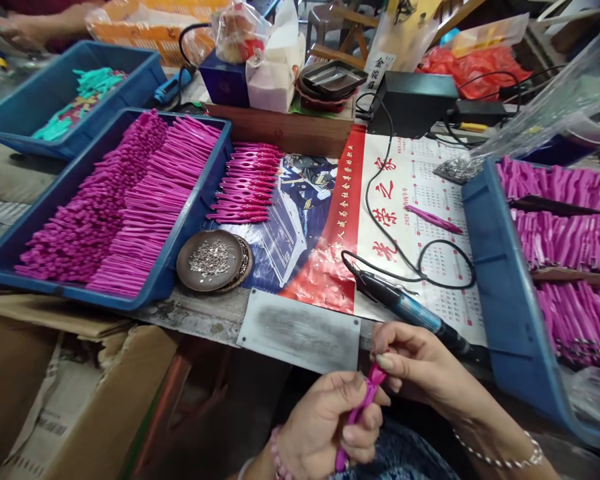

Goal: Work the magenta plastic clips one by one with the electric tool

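Note:
My left hand (325,420) is wrapped around a slim magenta plastic piece (374,377), which tilts up to the right above my lap. At its upper end, the thumb and fingers of my right hand (417,363) pinch the same piece. A grey metal plate (300,328) lies on the table edge just beyond my hands. Close to my right hand rests a black and blue pen-shaped electric screwdriver (409,308) with a cord. One loose magenta piece (435,219) lies on the calendar sheet (445,257).
Left stands a blue bin (153,293) of magenta pieces; behind it, another bin (70,148) holds turquoise ones. A brown dish (186,268) contains small metal parts beside a row of magenta pieces (250,180). Another blue bin (505,287) stands right. A person's hand (23,30) shows top left.

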{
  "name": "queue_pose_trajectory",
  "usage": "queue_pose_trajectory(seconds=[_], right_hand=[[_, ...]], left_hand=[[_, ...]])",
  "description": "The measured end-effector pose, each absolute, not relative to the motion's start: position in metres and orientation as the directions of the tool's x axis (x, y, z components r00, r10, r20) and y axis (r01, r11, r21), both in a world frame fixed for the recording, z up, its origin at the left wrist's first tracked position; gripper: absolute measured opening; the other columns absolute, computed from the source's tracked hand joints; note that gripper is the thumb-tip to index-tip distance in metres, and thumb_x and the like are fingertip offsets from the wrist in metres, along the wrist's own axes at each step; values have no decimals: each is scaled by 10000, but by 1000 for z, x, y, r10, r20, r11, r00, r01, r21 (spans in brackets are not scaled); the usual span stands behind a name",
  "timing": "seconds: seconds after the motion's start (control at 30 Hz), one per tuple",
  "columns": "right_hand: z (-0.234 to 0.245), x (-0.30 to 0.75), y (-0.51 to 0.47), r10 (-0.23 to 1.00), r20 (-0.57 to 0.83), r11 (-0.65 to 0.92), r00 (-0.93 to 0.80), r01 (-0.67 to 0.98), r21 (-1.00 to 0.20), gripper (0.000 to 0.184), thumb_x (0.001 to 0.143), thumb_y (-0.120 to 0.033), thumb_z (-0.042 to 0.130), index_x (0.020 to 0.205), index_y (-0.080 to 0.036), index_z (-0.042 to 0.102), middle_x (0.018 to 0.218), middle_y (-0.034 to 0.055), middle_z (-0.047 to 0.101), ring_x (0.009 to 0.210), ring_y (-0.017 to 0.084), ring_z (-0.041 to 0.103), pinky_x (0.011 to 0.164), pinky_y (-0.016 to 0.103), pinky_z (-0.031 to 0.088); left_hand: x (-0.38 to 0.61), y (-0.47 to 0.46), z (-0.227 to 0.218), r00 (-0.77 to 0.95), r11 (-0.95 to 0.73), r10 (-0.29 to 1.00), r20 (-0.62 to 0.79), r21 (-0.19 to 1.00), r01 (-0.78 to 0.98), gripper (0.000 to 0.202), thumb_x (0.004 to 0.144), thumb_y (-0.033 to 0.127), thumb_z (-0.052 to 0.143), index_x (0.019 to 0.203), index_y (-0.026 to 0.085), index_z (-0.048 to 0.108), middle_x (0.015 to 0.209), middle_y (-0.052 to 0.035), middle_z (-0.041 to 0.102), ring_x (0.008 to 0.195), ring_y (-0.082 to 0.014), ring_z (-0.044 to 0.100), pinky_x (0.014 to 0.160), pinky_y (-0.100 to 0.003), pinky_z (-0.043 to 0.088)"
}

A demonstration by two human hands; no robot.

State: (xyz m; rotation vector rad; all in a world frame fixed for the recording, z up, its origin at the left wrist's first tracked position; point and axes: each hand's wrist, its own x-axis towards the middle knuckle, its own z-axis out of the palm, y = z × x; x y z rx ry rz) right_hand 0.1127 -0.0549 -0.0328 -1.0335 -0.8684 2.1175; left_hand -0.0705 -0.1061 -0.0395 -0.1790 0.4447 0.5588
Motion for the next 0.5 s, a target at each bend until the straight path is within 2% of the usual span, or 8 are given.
queue_pose_trajectory(seconds=[0.2,0.37,0.5], right_hand=[[-30,117,-50,715,-432,-602,-550,-170,-780,183,812,-259,761,774,-147,622,691,-21,551,501,47,482,469,173,360],[-26,114,-50,746,-430,-566,-508,-144,-812,169,820,-248,748,770,-147,622,682,-20,553,517,62,477,490,197,371],[-27,116,-52,762,-430,-557,-484,-153,-816,175,811,-253,756,757,-148,628,668,-20,568,494,57,469,472,192,354]], left_hand=[[-70,-105,-39,763,854,439,-474,-45,-519,228,836,311,688,863,87,660,612,11,505,389,-10,298,422,-187,146],[-70,-109,-43,780,835,442,-442,-114,-538,213,836,298,690,876,91,658,631,24,481,396,-1,269,432,-181,136],[-72,-110,-43,776,840,470,-420,-56,-540,226,847,320,680,864,95,659,619,19,486,388,-8,276,426,-192,142]])
